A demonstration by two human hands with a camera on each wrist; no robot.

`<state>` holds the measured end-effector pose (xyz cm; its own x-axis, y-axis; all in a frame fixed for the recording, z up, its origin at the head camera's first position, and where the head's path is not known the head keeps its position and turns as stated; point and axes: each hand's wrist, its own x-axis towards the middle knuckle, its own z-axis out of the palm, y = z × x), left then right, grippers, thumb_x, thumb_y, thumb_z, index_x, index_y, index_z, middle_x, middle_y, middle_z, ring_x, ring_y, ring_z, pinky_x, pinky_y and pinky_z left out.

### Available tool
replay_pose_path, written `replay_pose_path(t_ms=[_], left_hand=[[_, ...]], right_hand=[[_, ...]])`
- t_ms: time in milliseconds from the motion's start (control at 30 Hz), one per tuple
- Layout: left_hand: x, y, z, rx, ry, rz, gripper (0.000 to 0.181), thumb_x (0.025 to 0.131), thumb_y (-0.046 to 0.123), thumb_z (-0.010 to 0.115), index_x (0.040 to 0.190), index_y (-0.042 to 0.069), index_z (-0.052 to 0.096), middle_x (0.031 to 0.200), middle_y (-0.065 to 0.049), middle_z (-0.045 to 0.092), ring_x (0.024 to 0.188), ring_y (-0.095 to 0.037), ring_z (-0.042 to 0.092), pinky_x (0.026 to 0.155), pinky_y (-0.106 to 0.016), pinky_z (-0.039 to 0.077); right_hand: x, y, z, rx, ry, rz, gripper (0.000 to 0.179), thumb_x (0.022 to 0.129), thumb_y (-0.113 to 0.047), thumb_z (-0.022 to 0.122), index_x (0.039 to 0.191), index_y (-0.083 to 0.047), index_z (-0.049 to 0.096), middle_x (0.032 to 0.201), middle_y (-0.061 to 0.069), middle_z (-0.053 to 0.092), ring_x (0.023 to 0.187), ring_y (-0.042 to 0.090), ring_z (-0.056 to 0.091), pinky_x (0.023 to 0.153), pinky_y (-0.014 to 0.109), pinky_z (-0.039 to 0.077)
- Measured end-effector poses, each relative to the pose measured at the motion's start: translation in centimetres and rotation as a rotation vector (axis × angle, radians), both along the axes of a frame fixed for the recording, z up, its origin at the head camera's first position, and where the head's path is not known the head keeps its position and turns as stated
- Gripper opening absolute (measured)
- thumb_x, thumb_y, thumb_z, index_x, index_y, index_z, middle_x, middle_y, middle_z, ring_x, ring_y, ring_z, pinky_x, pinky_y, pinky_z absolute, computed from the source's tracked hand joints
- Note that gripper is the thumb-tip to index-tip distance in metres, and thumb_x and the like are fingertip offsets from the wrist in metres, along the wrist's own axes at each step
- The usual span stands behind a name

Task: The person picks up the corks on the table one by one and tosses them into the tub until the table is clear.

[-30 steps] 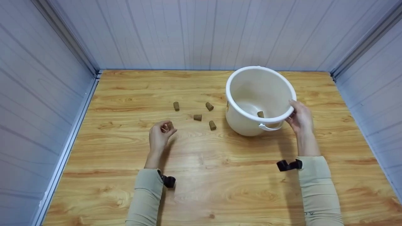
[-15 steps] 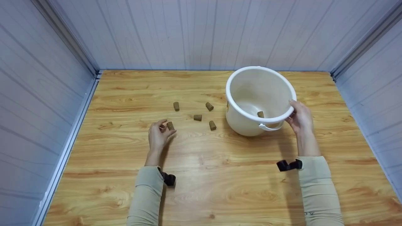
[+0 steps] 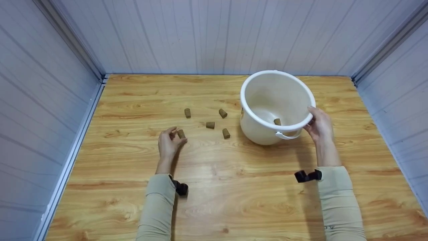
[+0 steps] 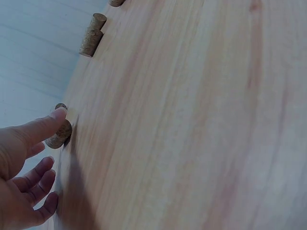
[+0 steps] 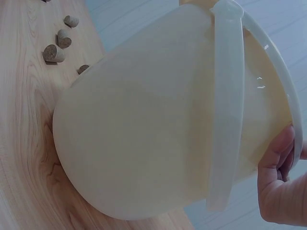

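Observation:
My left hand is low over the wooden table with thumb and fingers spread apart. Between their tips a small brown cork stopper shows. In the left wrist view my thumb overlaps that cork, while the other fingers bend loosely below it. A white bucket stands right of the middle, its mouth facing up. My right hand grips the bucket's rim on the right, thumb over the lip. One cork lies inside on the bottom. The bucket's handle hangs down the near side.
Several more corks lie loose between left hand and bucket, among them a cork nearest the bucket and a cork farther back. Pale panel walls close in the table at the back and both sides.
A second ago the left fingers were closer together and hid the cork beside them; now they are parted and the cork shows. Right hand and bucket have not moved.

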<state>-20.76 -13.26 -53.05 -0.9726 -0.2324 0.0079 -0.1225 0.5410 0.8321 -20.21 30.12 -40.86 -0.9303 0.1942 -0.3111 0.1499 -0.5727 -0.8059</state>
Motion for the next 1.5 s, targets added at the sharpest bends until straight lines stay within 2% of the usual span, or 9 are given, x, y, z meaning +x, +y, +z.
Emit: replay_pose_path(t_ms=[233, 467, 933, 1233, 1500], left_hand=[[-0.11, -0.06, 0.01, 0.054, -0.045, -0.007, 0.055, 0.067, 0.013, 0.077, 0.117, 0.003, 0.057, 0.104, -0.015, 0.054, 0.095, -0.026, 0.052, 0.083, -0.036, 0.041], [-0.3, 0.09, -0.05, -0.017, -0.049, 0.005, 0.047, 0.068, 0.015, 0.077, 0.112, 0.005, 0.061, 0.101, -0.014, 0.056, 0.093, -0.026, 0.052, 0.082, -0.039, 0.041], [-0.21, 0.29, -0.25, -0.065, -0.072, 0.031, 0.043, 0.068, 0.016, 0.077, 0.108, 0.006, 0.064, 0.097, -0.012, 0.055, 0.09, -0.025, 0.05, 0.079, -0.038, 0.04], [-0.24, 0.38, -0.42, -0.059, -0.022, 0.046, 0.04, 0.067, 0.016, 0.078, 0.103, 0.007, 0.066, 0.093, -0.012, 0.057, 0.087, -0.024, 0.051, 0.076, -0.037, 0.041], [-0.27, 0.57, 0.03, -0.029, -0.007, 0.045, 0.037, 0.067, 0.013, 0.076, 0.102, 0.004, 0.066, 0.091, -0.013, 0.056, 0.084, -0.024, 0.052, 0.073, -0.036, 0.042]], right_hand=[[-0.02, 0.01, 0.09, 0.012, -0.015, 0.002, 0.012, 0.085, -0.008, 0.056, 0.09, 0.002, 0.051, 0.076, 0.011, 0.058, 0.066, 0.02, 0.059, 0.056, 0.029, 0.05], [-0.06, 0.04, 0.03, 0.008, -0.018, 0.002, 0.014, 0.084, -0.008, 0.057, 0.093, 0.001, 0.051, 0.078, 0.012, 0.058, 0.067, 0.02, 0.06, 0.057, 0.03, 0.05], [-0.06, 0.02, -0.05, 0.019, -0.027, 0.003, 0.013, 0.085, -0.008, 0.056, 0.092, 0.001, 0.051, 0.076, 0.011, 0.057, 0.064, 0.019, 0.059, 0.054, 0.028, 0.05], [0.02, -0.05, -0.03, 0.017, -0.013, -0.001, 0.01, 0.085, -0.007, 0.056, 0.09, 0.001, 0.053, 0.075, 0.01, 0.057, 0.064, 0.018, 0.058, 0.055, 0.028, 0.049], [-0.03, -0.03, 0.07, 0.034, -0.009, 0.0, 0.009, 0.086, -0.008, 0.055, 0.086, 0.001, 0.053, 0.076, 0.01, 0.058, 0.066, 0.019, 0.059, 0.054, 0.028, 0.05]])
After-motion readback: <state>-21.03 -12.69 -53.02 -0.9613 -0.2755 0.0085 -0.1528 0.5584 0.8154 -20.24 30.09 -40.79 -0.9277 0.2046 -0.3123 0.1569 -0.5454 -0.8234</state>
